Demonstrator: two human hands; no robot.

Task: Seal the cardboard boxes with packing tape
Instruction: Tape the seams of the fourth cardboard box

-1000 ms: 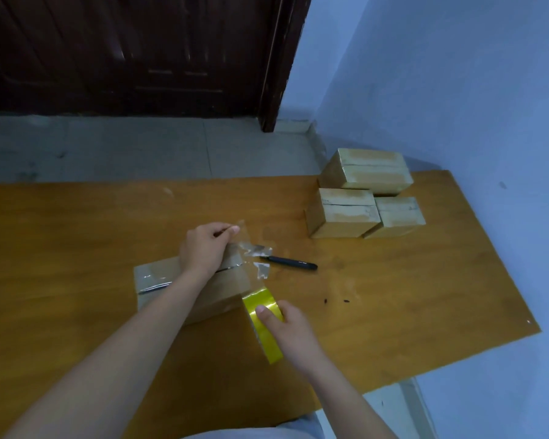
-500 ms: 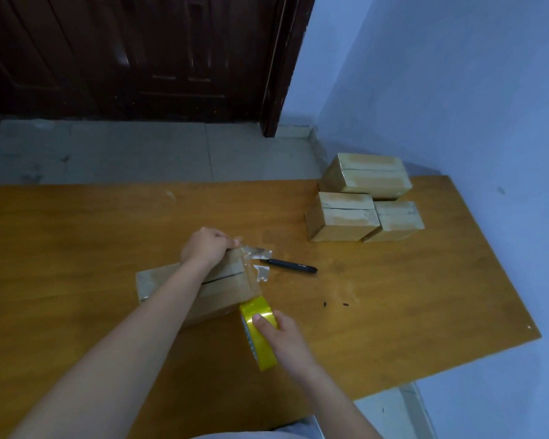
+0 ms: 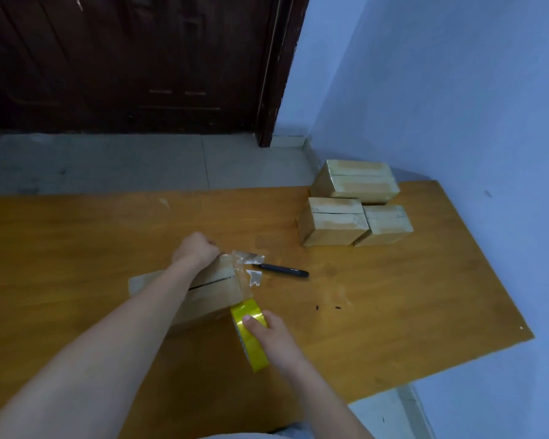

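Left hand [image 3: 195,253] curls over the far top edge of the cardboard box [image 3: 216,288] at mid-counter [image 3: 76,242], pinning clear tape. Right hand [image 3: 273,335] grips the yellow tape roll [image 3: 249,332] against the box's near right corner.

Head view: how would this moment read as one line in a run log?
left hand presses box far corner | right hand grips yellow tape roll at box end | clear strip over end | black pen beside

box [image 3: 216,291] on table [image 3: 76,248], tape roll [image 3: 251,334] right, pen [image 3: 282,270] behind
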